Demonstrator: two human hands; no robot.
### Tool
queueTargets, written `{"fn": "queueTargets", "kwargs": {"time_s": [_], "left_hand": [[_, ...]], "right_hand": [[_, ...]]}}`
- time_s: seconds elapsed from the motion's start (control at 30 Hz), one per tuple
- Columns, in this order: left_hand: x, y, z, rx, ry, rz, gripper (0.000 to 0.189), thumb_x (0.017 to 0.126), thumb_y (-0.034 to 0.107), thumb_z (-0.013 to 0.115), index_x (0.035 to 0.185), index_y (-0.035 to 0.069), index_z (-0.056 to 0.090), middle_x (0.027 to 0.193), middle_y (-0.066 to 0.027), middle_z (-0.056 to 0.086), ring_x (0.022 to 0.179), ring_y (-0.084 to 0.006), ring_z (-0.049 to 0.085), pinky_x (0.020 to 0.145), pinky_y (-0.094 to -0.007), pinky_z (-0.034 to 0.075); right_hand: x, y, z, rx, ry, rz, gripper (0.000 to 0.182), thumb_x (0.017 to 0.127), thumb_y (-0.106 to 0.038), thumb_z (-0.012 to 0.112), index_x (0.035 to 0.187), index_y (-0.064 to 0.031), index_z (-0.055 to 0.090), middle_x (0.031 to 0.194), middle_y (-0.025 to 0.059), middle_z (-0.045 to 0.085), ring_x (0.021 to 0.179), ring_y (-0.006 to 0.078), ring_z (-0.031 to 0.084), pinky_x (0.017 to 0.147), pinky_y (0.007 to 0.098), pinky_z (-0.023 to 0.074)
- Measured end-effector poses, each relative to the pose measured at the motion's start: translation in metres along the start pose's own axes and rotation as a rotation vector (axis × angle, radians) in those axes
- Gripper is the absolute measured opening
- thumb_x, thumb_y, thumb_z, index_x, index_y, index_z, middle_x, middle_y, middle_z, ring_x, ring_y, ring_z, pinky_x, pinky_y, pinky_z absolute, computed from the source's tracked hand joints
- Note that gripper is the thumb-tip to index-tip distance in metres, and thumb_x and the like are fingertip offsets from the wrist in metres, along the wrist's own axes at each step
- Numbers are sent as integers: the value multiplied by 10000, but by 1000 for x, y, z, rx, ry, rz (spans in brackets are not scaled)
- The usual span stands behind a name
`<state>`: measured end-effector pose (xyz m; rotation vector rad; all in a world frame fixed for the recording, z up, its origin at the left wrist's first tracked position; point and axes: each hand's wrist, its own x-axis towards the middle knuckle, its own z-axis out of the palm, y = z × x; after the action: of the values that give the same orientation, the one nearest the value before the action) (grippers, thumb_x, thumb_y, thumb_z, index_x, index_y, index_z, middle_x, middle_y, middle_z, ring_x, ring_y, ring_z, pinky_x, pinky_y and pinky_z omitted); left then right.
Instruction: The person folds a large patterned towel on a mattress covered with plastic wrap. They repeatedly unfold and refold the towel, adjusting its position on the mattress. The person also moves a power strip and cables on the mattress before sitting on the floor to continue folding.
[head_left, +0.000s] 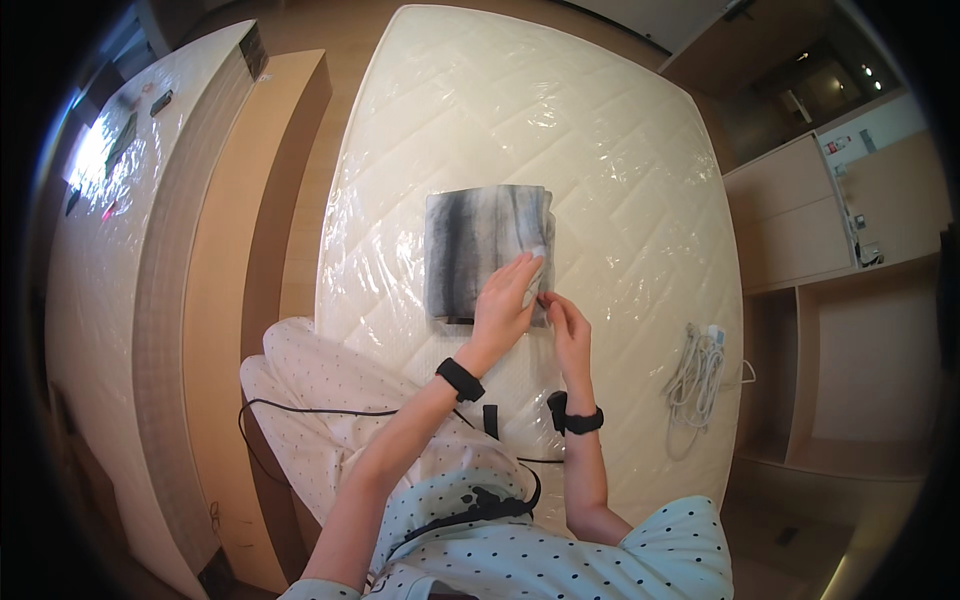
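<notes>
A folded grey and white streaked cloth (480, 232) lies on a quilted mattress (510, 120) covered in clear plastic. My left hand (510, 300) rests flat over the cloth's lower right part, fingers together and pointing up and right. At the cloth's lower right edge, my right hand (568, 326) pinches a bit of the fabric between thumb and fingertips. A small pale piece, perhaps a label or a fold, shows beside the left fingertips. Both wrists wear black bands.
A coiled white cable (697, 382) lies on the mattress at the right. Black cords run across my lap. A wooden bed frame board (232, 225) and another plastic-covered mattress (112, 255) stand at the left. Open wooden cabinets (862, 367) line the right side.
</notes>
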<state>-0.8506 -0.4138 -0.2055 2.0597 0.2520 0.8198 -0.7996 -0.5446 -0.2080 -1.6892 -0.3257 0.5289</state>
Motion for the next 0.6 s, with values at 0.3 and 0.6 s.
{"fn": "queueTargets", "kwargs": {"time_s": [0.3, 0.6], "left_hand": [[50, 13, -39, -436, -678, -466, 560, 856, 313, 401, 1246, -80, 318, 1279, -265, 358, 1148, -391, 388, 972, -352, 303], [11, -45, -23, 648, -215, -31, 464, 803, 362, 517, 1232, 191, 470, 1388, -147, 253, 1257, -442, 188, 972, -597, 166]], "right_hand": [[61, 39, 8, -32, 152, 129, 236, 794, -152, 618, 918, 44, 573, 713, 4, 577, 614, 59, 491, 565, 194, 403], [58, 39, 1, -75, 185, 60, 361, 755, -116, 637, 1052, 42, 507, 947, 77, 568, 775, 116, 539, 658, 236, 438]]}}
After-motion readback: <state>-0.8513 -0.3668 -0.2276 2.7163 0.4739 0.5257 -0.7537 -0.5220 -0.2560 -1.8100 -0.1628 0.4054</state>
